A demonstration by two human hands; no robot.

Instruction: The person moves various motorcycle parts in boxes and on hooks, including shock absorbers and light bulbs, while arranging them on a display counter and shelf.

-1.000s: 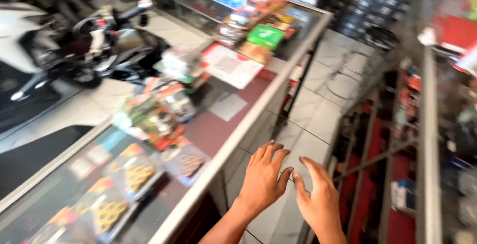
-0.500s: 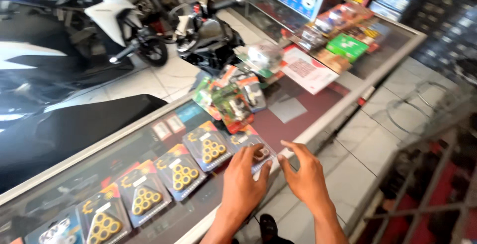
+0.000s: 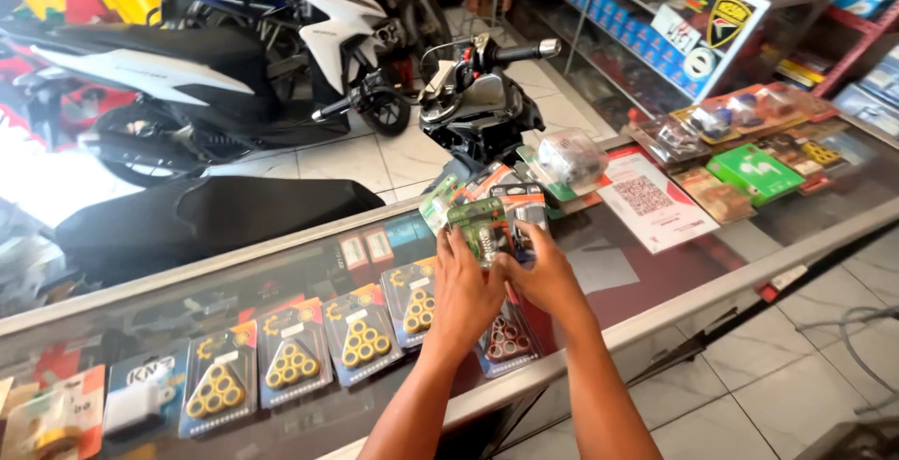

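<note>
Both hands met over the glass-topped display counter (image 3: 646, 282): left hand (image 3: 465, 291) and right hand (image 3: 541, 277) had fingers clamped on a fanned stack of green and orange blister-packed parts (image 3: 487, 212). Slick, overlapping cards like these could easily have slid loose and scattered across the glass.

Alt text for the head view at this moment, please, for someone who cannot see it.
Both hands, left and right, grip a stack of blister packs over a glass counter. A row of packs with yellow rollers lies on the glass to the left; scooters stand on the tiled floor beyond.
</note>
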